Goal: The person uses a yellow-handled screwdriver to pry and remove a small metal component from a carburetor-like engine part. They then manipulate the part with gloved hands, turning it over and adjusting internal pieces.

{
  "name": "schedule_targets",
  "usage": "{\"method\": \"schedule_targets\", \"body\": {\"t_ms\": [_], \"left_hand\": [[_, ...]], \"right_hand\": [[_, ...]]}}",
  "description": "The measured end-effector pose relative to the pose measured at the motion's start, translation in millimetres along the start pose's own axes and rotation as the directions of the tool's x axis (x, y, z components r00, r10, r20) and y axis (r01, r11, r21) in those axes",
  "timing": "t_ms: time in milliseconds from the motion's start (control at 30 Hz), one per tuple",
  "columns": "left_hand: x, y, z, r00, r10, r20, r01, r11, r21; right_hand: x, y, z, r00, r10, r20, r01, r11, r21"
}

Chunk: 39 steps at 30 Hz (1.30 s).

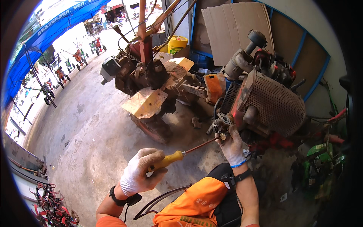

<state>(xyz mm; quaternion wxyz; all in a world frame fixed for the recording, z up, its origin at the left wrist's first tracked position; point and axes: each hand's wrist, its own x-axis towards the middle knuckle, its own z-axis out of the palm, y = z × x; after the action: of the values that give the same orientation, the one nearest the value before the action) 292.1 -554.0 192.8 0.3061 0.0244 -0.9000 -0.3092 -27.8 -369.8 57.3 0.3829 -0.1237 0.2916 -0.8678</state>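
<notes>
A screwdriver [171, 159] with a yellow handle and a long rusty shaft is gripped by my left hand [143, 169], which wears a white knit glove. Its tip reaches a small metal carburetor [222, 125] beside the engine. Gloved in white too, my right hand [231, 146] has its fingers closed round the carburetor's lower part, near a brass-coloured piece at the screwdriver's tip. The palm hides part of the carburetor. Just beyond it stands the engine, with a perforated metal muffler guard [278, 102].
A dirty red tiller [145, 72] with yellow fenders stands ahead on the concrete floor. Behind it are a yellow bucket [177, 44] and a cardboard sheet [238, 30]. Green and red machine parts [319, 159] lie at the right; red-and-black parts [51, 206] lie at the lower left.
</notes>
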Motion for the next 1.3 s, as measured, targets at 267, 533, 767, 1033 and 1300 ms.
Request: {"method": "schedule_targets", "body": {"t_ms": [267, 533, 767, 1033, 1300], "left_hand": [[7, 4, -4, 0.995, 0.087, 0.052, -0.091, 0.992, 0.083], [1, 6, -3, 0.995, 0.001, 0.104, -0.007, 0.998, 0.055], [6, 7, 0, 0.995, -0.089, -0.035, 0.089, 0.996, 0.015], [-9, -8, 11, 0.998, -0.029, -0.048, 0.029, 1.0, -0.004], [-14, -10, 11, 0.978, -0.202, -0.059, 0.201, 0.979, -0.023]], "right_hand": [[-1, -1, 1, 0.999, -0.03, -0.045, 0.021, 0.982, -0.189], [6, 7, -7, 0.984, -0.124, -0.129, 0.099, 0.977, -0.187], [0, 4, 0, 0.994, -0.068, -0.088, 0.053, 0.985, -0.163], [-2, 5, 12, 0.989, -0.111, -0.102, 0.088, 0.975, -0.205], [-4, 1, 26, 0.981, -0.14, -0.135, 0.112, 0.974, -0.196]]}}
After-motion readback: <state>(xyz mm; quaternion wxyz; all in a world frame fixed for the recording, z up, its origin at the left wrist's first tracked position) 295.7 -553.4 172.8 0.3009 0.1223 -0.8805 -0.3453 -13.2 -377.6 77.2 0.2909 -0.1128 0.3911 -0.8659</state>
